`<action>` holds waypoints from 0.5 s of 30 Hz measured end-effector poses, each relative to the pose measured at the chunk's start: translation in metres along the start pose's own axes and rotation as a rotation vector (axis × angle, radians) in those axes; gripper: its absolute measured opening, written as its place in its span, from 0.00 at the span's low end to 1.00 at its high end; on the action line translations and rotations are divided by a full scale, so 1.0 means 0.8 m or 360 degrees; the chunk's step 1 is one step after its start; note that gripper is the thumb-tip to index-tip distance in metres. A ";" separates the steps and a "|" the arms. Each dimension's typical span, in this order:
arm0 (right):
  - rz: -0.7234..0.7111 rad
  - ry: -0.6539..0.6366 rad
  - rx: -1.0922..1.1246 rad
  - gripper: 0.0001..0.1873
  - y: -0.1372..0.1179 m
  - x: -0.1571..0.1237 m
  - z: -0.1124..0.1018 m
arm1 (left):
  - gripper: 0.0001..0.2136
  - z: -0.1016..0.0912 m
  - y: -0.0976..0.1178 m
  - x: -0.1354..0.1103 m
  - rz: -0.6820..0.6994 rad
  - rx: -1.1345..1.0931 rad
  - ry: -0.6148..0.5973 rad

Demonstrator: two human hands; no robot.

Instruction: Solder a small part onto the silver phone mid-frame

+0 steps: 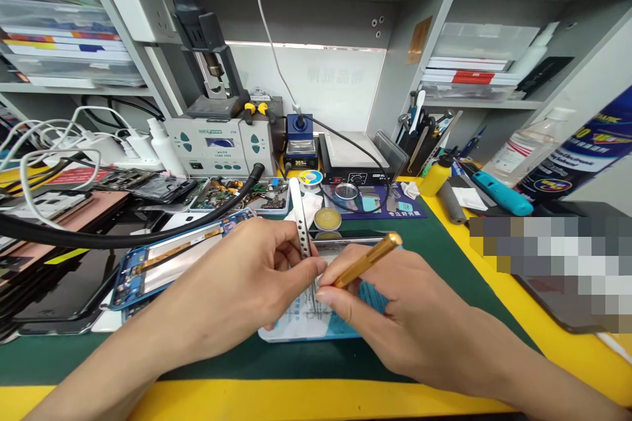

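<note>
Metal tweezers (303, 231) with a row of holes are pinched in my left hand (257, 270), their tips pointing down. My right hand (395, 302) grips a gold pen-shaped tool (370, 260) slantwise; its working tip is hidden behind my fingers. Both hands meet over a blue-and-white flat tray or box lid (291, 329) lying on the green mat (222, 358). The tweezer tips come down near small details on its surface that are too fine to make out. A round tin of yellowish paste (327, 219) stands just behind.
Opened phones and a blue phone frame (148, 270) crowd the left, with a black hose (148, 237) arching over them. Behind are a rework station (222, 148), a soldering station (301, 145) and a tray of circuit boards (237, 196). Bottles, including a yellow one (436, 176), line the right.
</note>
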State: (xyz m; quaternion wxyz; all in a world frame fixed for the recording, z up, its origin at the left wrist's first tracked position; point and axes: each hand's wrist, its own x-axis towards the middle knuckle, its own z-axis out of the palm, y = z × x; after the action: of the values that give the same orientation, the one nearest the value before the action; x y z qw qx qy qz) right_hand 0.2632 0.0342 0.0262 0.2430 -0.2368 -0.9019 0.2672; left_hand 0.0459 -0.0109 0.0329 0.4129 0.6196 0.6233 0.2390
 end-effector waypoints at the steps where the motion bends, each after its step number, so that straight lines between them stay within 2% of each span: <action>1: -0.0015 -0.0004 0.0000 0.05 0.000 0.000 0.000 | 0.14 0.000 0.000 0.000 -0.0003 0.0006 -0.0002; 7: 0.0037 0.0008 0.0078 0.05 -0.002 0.005 -0.003 | 0.15 0.001 0.001 0.002 0.0023 -0.0028 -0.0014; 15: -0.0027 -0.0028 0.0023 0.06 -0.004 0.004 0.000 | 0.13 -0.001 0.001 0.001 0.0014 -0.0019 -0.0026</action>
State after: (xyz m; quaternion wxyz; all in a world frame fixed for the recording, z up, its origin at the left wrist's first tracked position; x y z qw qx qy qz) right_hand 0.2596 0.0335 0.0289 0.2389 -0.2250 -0.9041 0.2736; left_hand 0.0461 -0.0099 0.0337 0.4206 0.6218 0.6157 0.2395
